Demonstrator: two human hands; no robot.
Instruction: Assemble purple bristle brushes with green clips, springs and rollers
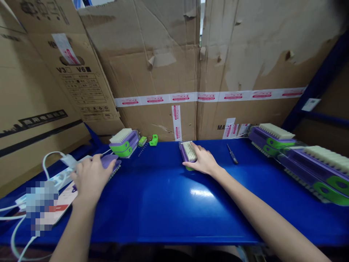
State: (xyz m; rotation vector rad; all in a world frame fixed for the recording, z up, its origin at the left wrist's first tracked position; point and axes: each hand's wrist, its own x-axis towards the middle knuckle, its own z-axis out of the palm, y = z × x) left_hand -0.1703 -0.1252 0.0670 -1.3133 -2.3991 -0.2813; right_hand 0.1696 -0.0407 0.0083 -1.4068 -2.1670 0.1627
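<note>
Our left hand [91, 176] clasps a purple brush [111, 160] at eleven o'clock; our right hand [203, 160] an upturned brush [188, 153] at twelve, best edge-gripped.

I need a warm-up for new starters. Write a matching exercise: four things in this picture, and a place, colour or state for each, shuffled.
1. Left hand
2. Screwdriver
3. Right hand
4. Small bracket

A. Bright green
B. At the bristles-up brush
C. At the bristles-down brush
D. Lying to the right of the right hand

Pairs: 1-C, 2-D, 3-B, 4-A
</note>
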